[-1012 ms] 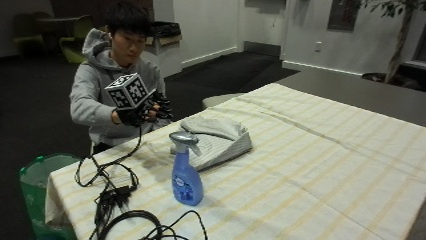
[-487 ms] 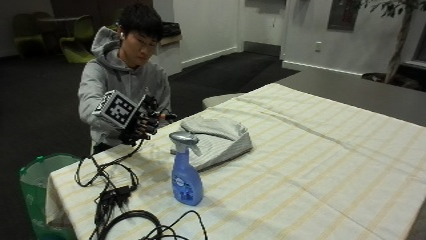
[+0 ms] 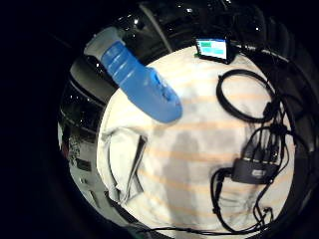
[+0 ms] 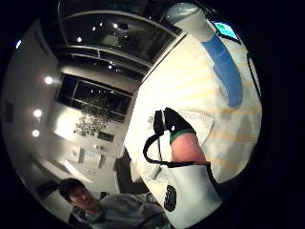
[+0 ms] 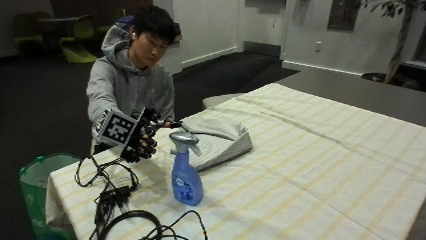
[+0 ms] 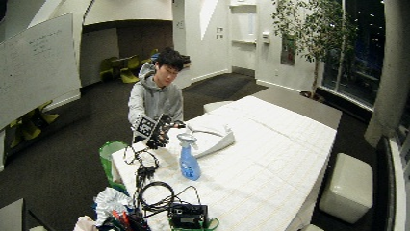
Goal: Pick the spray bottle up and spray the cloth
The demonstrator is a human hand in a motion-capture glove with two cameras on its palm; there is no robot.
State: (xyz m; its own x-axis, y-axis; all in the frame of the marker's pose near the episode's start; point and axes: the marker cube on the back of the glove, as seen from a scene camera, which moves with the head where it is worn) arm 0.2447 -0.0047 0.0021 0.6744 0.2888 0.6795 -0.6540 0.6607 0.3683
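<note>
Right hand: gloved, raised just above the near left part of the table, left of the spray bottle and apart from it.
Grip: released; the fingers hang loosely curled and enclose nothing (one bare fingertip shows in the thumb side palm view, clear of any object).
Contact: none visible between the hand and the bottle or the cloth.
Spray bottle: upright on the striped table covering, blue body, pale trigger head level with the hand; it stands in front of the near edge of the cloth, whether touching it cannot be told.
Cloth: folded, light grey, lying flat on the table beyond the bottle, to the right of the hand.
Palm views: bottle stands on the striped covering beside the cloth.
Cables: black bundle and loops on the table's near left corner, below the hand.
Bin: green, on the floor at the table's left end.
</note>
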